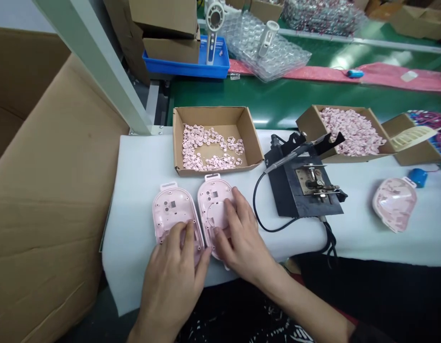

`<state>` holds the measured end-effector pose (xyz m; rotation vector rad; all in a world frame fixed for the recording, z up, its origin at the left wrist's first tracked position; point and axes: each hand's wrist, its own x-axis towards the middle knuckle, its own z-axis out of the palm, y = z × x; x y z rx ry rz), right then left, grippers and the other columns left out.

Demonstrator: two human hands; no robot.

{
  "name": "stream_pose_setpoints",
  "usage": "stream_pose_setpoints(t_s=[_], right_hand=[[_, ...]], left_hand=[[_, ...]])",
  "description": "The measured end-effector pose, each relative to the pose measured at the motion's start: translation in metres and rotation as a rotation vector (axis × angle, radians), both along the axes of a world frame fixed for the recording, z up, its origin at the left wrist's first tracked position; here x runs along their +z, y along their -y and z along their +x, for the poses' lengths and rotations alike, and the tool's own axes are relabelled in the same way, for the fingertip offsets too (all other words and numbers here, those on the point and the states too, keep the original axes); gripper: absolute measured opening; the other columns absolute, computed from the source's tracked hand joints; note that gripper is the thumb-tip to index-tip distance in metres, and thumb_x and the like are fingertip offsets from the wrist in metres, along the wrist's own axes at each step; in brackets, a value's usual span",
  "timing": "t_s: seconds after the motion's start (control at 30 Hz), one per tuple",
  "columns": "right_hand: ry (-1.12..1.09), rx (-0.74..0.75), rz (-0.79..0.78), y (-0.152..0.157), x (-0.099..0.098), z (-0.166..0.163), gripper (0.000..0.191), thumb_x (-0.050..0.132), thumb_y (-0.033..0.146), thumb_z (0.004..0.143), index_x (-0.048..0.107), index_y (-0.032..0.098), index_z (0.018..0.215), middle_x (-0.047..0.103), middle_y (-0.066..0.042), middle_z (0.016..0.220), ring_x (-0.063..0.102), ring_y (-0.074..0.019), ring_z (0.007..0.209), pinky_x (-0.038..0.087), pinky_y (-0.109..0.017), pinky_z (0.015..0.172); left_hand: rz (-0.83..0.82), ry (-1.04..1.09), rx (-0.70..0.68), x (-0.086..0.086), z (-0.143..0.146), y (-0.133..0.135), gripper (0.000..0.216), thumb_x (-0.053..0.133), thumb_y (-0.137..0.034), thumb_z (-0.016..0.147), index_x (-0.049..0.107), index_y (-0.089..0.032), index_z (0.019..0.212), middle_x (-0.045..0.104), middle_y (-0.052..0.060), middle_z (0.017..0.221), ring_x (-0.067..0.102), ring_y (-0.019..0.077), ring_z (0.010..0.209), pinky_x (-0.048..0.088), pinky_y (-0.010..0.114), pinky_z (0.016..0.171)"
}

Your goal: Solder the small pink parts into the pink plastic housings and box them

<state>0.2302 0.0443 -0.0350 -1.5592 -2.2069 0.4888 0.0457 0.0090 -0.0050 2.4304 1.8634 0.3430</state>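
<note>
Two pale pink plastic half-shells lie side by side on the white work surface, hollow sides up. My left hand [175, 276] is at the lower part of the left half-shell [177, 206]. Its bent fingers reach inside and its thumb lies by the right rim, closed on that edge. My right hand [244, 238] rests over the right half-shell [209, 195], thumb and fingers apart, fingertips touching its inside and right side. A thin ring outline shows near those fingertips. Whether a small part lies under the fingers of either hand is hidden.
Behind the shells stands a cardboard box [220, 164] of small pink parts. A black block with a soldering iron [288, 157] and cable is to the right. Farther right are a fuller box of pink parts [352, 131] and another pink shell [395, 202]. A large carton [52, 200] borders the left.
</note>
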Motion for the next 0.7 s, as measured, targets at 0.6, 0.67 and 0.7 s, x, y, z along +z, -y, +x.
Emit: stream_pose_setpoints(t_s=[0.6, 0.67, 0.7], right_hand=[[0.525, 0.345, -0.167, -0.217, 0.079, -0.027, 0.014, 0.069, 0.029, 0.084, 0.079, 0.022, 0.090, 0.073, -0.007, 0.082, 0.065, -0.0217, 0.077, 0.039, -0.030, 0.062], [0.508, 0.403, -0.176, -0.221, 0.069, -0.030, 0.010, 0.070, 0.018, 0.079, 0.078, 0.022, 0.083, 0.072, -0.005, 0.078, 0.064, -0.0185, 0.075, 0.037, -0.028, 0.062], [0.494, 0.416, -0.169, -0.222, 0.067, -0.030, 0.012, 0.069, 0.013, 0.078, 0.078, 0.022, 0.081, 0.072, -0.004, 0.076, 0.063, -0.0171, 0.073, 0.037, -0.028, 0.062]], left_hand=[[0.232, 0.714, 0.253, -0.027, -0.064, -0.063, 0.019, 0.061, -0.028, 0.096, 0.070, -0.020, 0.111, 0.071, 0.005, 0.109, 0.065, 0.0229, 0.104, 0.051, 0.039, 0.094], [0.230, 0.714, 0.234, -0.026, -0.065, -0.062, 0.017, 0.061, -0.027, 0.096, 0.070, -0.020, 0.109, 0.071, 0.005, 0.107, 0.064, 0.0233, 0.104, 0.051, 0.040, 0.094], [0.213, 0.717, 0.229, -0.025, -0.066, -0.062, 0.017, 0.060, -0.027, 0.096, 0.069, -0.021, 0.109, 0.071, 0.005, 0.108, 0.064, 0.0236, 0.105, 0.051, 0.041, 0.095]])
